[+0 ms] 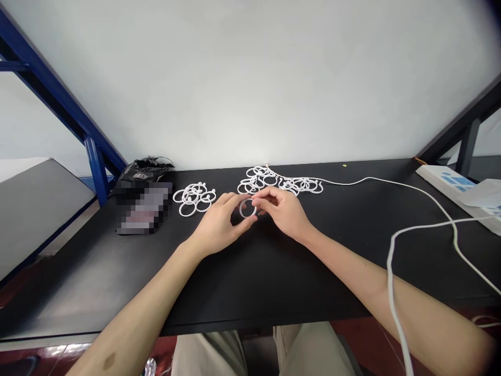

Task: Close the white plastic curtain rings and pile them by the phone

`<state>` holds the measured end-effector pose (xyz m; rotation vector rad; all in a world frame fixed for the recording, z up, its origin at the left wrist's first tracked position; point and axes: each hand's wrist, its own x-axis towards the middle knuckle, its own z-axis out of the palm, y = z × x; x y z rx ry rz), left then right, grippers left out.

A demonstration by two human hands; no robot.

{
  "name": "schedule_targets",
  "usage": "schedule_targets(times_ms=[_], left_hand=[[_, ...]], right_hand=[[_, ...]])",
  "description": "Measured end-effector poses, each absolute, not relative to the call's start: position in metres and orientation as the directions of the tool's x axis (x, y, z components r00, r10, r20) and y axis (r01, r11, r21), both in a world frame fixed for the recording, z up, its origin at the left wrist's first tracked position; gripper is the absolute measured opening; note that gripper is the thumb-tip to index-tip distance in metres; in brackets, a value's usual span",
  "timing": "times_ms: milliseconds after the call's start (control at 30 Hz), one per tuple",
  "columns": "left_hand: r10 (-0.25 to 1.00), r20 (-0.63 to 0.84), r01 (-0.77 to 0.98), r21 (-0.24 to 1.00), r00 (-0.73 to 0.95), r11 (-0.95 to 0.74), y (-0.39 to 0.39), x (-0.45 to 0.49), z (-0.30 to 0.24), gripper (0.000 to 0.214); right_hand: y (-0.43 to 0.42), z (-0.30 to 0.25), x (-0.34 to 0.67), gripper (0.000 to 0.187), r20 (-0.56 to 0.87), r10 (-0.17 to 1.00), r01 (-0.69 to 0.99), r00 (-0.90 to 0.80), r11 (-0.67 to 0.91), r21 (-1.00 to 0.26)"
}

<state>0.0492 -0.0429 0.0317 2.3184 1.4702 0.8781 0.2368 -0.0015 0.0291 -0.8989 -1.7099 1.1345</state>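
Both of my hands meet over the middle of the black table [250, 271] and pinch one white plastic ring [248, 208] between them. My left hand [219, 224] grips the ring's left side with thumb and fingers closed. My right hand [284, 210] holds its right side, fingers curled. Just behind my hands lies a pile of several white rings [276, 183]. A smaller group of white rings [194, 198] lies to the left of my left hand.
A black plastic bag [143, 169] and a blurred flat packet [144, 211] sit at the left. A white cable [422, 230] runs from the ring pile across the right side and over my right forearm. A white power strip [450, 183] lies far right. Blue frame posts [94, 167] stand left.
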Motion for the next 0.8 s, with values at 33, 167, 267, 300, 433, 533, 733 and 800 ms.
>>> schedule_targets(times_ms=[33,167,267,300,433,533,733,800], left_hand=[[0.886,0.345,0.726,0.516,0.310,-0.455,-0.043,0.049,0.032,0.039],[0.890,0.322,0.718,0.530,0.322,-0.451,-0.043,0.050,0.032,0.039],[0.893,0.313,0.712,0.542,0.322,-0.447,-0.044,0.051,0.032,0.038],[0.893,0.316,0.711,0.543,0.320,-0.447,-0.044,0.051,0.032,0.038],[0.897,0.334,0.740,0.517,0.288,-0.430,-0.044,0.051,0.032,0.036],[0.896,0.392,0.797,0.462,0.211,-0.390,-0.040,0.046,0.031,0.037],[0.874,0.484,0.958,0.266,-0.040,-0.104,-0.026,0.023,0.021,0.044],[0.875,0.472,0.978,0.210,-0.108,0.008,-0.023,0.015,0.018,0.048]], right_hand=[[-0.001,0.030,0.237,0.026,0.274,0.897,0.109,-0.348,0.329,-0.938],[0.000,0.031,0.237,0.023,0.283,0.908,0.184,-0.307,0.349,-0.919],[-0.001,0.032,0.237,0.024,0.271,0.918,0.206,-0.288,0.336,-0.919],[-0.001,0.031,0.236,0.024,0.268,0.919,0.210,-0.288,0.334,-0.919],[0.000,0.030,0.236,0.026,0.284,0.911,0.222,-0.297,0.356,-0.908],[0.007,0.029,0.243,0.029,0.352,0.907,0.303,-0.232,0.412,-0.860],[0.027,0.028,0.265,0.021,0.421,0.894,0.700,-0.155,0.400,-0.592],[0.030,0.028,0.269,0.022,0.385,0.910,0.796,-0.157,0.347,-0.496]])
